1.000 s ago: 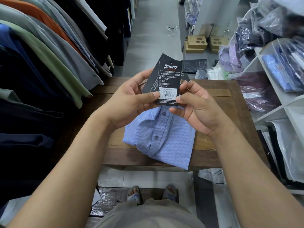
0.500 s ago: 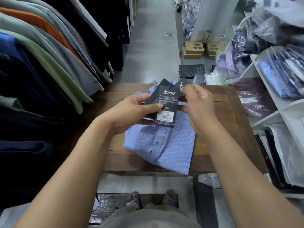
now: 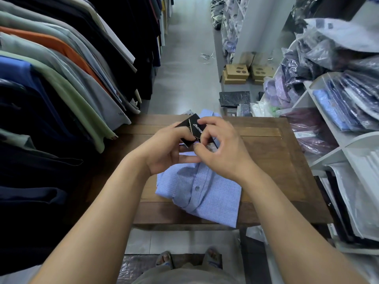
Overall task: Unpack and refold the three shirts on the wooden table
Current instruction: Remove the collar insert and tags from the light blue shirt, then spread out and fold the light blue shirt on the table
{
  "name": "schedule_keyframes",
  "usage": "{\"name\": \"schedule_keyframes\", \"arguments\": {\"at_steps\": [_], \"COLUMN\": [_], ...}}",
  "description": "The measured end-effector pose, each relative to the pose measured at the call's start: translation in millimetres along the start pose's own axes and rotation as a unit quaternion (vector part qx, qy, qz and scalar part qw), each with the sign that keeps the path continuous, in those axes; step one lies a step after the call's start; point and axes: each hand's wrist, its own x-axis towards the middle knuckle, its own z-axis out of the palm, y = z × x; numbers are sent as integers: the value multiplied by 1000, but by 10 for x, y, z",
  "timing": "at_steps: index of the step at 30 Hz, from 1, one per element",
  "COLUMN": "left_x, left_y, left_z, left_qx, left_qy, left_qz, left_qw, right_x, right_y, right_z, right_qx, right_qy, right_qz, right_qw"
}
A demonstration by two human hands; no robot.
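We are in a clothing shop, or its stock aisle. Along the left we see a long row of hanging garments [image 3: 67, 64] in orange, green, grey, blue and black, sleeve after sleeve. On the right stand white shelves [image 3: 361, 138] packed with bagged shirts [image 3: 346, 103], with more bags heaped on top. A grey floor [image 3: 184, 78] runs between them as an aisle, with cardboard boxes [image 3: 235, 74] beside the shelving. On the wooden table [image 3: 283, 160] lies a folded blue shirt [image 3: 207, 193], and above it a black hang tag [image 3: 195, 129] with brand lettering.
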Motion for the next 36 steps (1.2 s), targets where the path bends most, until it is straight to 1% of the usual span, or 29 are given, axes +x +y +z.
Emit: {"name": "schedule_keyframes", "arguments": {"at_steps": [2, 3, 5, 7, 9, 10, 12, 13, 14, 15, 16, 18, 20, 22, 24, 25, 26, 28, 30, 32, 36], "left_x": [-20, -32, -2, 45, 67, 63, 31, 8, -10, -30, -44, -69, -107, -148, -172, -170, -158, -132, -102, -62, 47], "left_y": [10, 12, -32, -101, -148, -160, -153, -146, -143, -137, -135, -140, -138, -135, -132, -137, -143, -147, -168, -209, -315], "left_z": [-27, -21, -9, 16, 33, 24, 2, -14, -42, -70, -103, -166, -195, -222, -276, -316, -354, -377, -329, -263, -171], "left_qx": [-66, -85, -63, -14, -8, -10, 5, 19, 36, 52, 65, 81, 88, 91, 123, 166, 223, 316, 325, 329, 442], "left_qy": [-33, -37, -10, 30, 56, 57, 46, 39, 34, 29, 23, 16, 17, 30, 68, 99, 136, 175, 183, 184, 128], "left_qz": [-5, -5, -3, 10, 27, 36, 49, 50, 46, 39, 33, 24, 25, 32, 22, 9, -5, -24, 4, 57, 121], "left_qw": [997, 996, 998, 999, 998, 998, 998, 998, 998, 997, 997, 996, 996, 995, 990, 981, 965, 932, 928, 925, 879], "right_x": [-14, -17, -19, -24, -12, 7, 56, 71, 75, 66, 50, 27, 37, 81, 143, 175, 209, 260, 277, 281, 293], "right_y": [-20, -25, -55, -87, -126, -114, -36, 22, 89, 157, 220, 306, 325, 326, 266, 239, 218, 187, 155, 129, 196], "right_z": [-5, -6, 0, 10, -16, -31, -74, -104, -122, -132, -126, -52, 62, 152, 163, 159, 153, 153, 170, 195, 226], "right_qx": [-11, -10, 0, 63, 183, 224, 230, 216, 205, 191, 168, 105, 57, -14, -105, -136, -157, -186, -206, -226, -211], "right_qy": [5, 2, -10, -15, 16, 61, 160, 177, 162, 120, 62, -42, -88, -114, -125, -122, -122, -141, -158, -161, -162], "right_qz": [-10, -11, -9, 16, 87, 125, 205, 245, 280, 298, 292, 236, 176, 150, 137, 126, 114, 103, 97, 81, 64], "right_qw": [1000, 1000, 1000, 998, 979, 965, 938, 928, 924, 928, 939, 965, 979, 982, 977, 975, 973, 967, 961, 957, 962]}}
